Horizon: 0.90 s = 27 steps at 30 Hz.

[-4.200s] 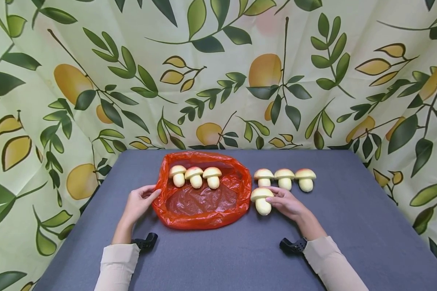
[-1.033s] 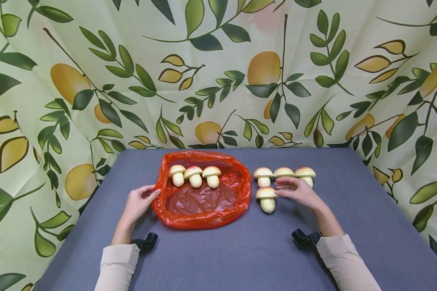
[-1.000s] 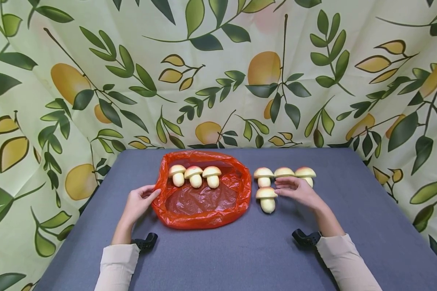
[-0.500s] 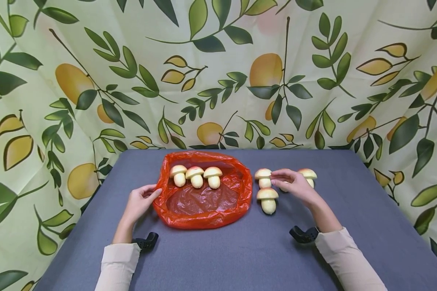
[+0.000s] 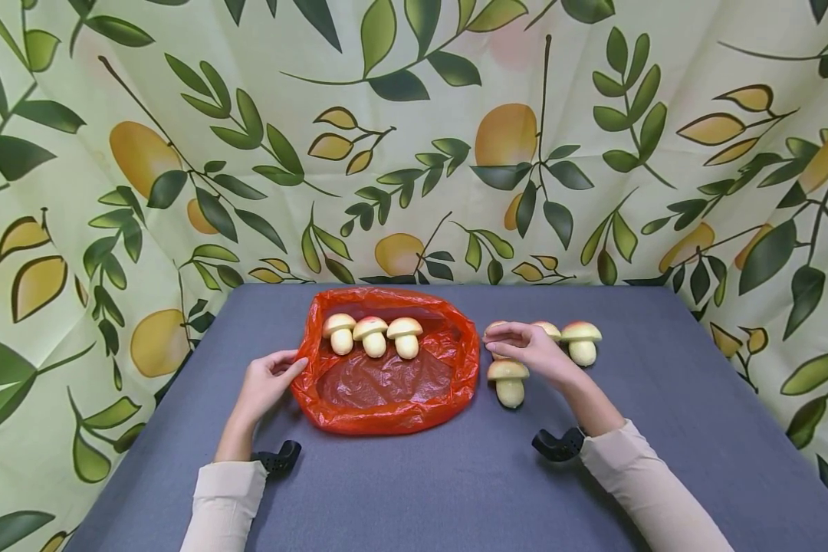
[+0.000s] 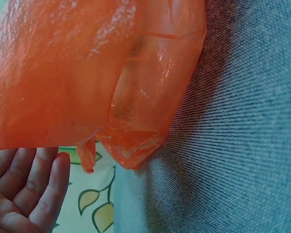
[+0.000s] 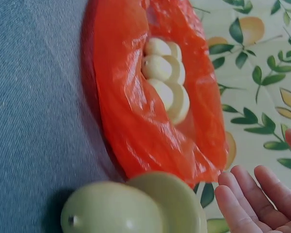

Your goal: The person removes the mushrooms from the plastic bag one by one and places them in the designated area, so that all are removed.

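Observation:
My left hand [image 5: 264, 389] pinches the left rim of a red plastic bag [image 5: 386, 420] that stands with its mouth rolled wide. Inside lie 3 toy mushrooms [image 5: 374, 337] in a row, pale with a reddish cap. Right of the bag my right hand [image 5: 540, 354] hovers with relaxed fingers, holding nothing, over the back-left mushroom [image 5: 497, 325], which it mostly covers. A front mushroom [image 5: 510, 383] lies just below the fingers, large in the right wrist view. Farther right are a partly hidden mushroom [image 5: 547, 330] and another mushroom [image 5: 582, 343].
A grey-blue cloth covers the table [image 5: 400, 491]. Behind and at the sides hangs a curtain [image 5: 428, 192] printed with leaves and fruit. Each wrist wears a black camera mount [image 5: 557, 445].
The right hand set the front mushroom down and let it go. It then drew back to the right and moved left over the back-left mushroom. The left hand stayed at the bag.

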Motion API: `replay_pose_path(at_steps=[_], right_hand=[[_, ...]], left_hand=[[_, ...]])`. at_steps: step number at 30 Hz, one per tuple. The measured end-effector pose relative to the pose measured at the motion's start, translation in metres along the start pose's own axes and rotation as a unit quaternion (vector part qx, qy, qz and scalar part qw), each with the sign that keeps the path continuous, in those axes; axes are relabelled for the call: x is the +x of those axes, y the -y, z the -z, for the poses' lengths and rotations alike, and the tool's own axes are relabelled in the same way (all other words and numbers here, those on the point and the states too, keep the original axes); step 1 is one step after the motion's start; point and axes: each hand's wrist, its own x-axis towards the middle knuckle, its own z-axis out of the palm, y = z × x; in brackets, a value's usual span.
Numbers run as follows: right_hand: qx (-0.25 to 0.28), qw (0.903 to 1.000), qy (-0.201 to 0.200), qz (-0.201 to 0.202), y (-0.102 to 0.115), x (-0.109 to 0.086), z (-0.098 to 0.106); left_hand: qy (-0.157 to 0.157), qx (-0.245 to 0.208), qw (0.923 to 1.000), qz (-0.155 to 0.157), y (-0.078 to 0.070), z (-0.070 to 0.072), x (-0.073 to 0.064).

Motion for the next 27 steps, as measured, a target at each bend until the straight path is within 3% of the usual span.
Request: replay_pose_path(at_steps=[10, 27], right_hand=[[-0.043, 0.9988, 0.021, -0.002, 0.009, 0.015, -0.025], [-0.038, 0.9982, 0.028, -0.036, 0.007, 0.032, -0.076]], left_hand=[[0.005, 0.006, 1.0, -0.001, 0.0, 0.001, -0.002], [0.002, 0.002, 1.0, 0.0, -0.001, 0.001, -0.002]])
